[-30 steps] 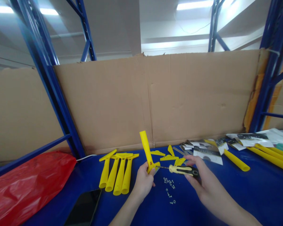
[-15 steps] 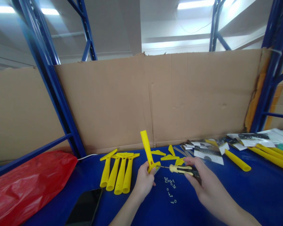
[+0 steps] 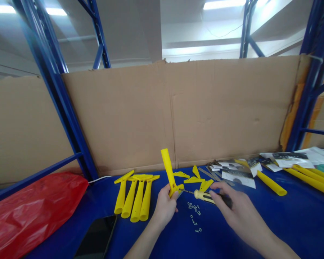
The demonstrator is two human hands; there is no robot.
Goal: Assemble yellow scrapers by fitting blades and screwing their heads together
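Note:
My left hand (image 3: 166, 207) is closed around the head end of a yellow plastic scraper (image 3: 167, 167), whose tubular handle points up and away. In my right hand (image 3: 232, 205) is a screwdriver (image 3: 202, 195) with a cream and black handle, lying nearly level. Its tip meets the scraper's head beside my left thumb; the screw there is too small to make out. Below the shaft, several small screws and nuts (image 3: 194, 208) lie loose on the blue table (image 3: 218, 237). Flat yellow head pieces (image 3: 194, 180) lie just beyond the screwdriver.
Several yellow scrapers (image 3: 136, 198) lie side by side on the left, near a black phone (image 3: 97, 237) and a red plastic bag (image 3: 37, 216). Printed packets (image 3: 237, 174) and yellow tubes (image 3: 272, 183) lie at right. A cardboard wall (image 3: 218, 111) closes off the back.
My right hand has shifted its fingers on the screwdriver handle, and the handle has turned. The left hand and the scraper stay almost in place.

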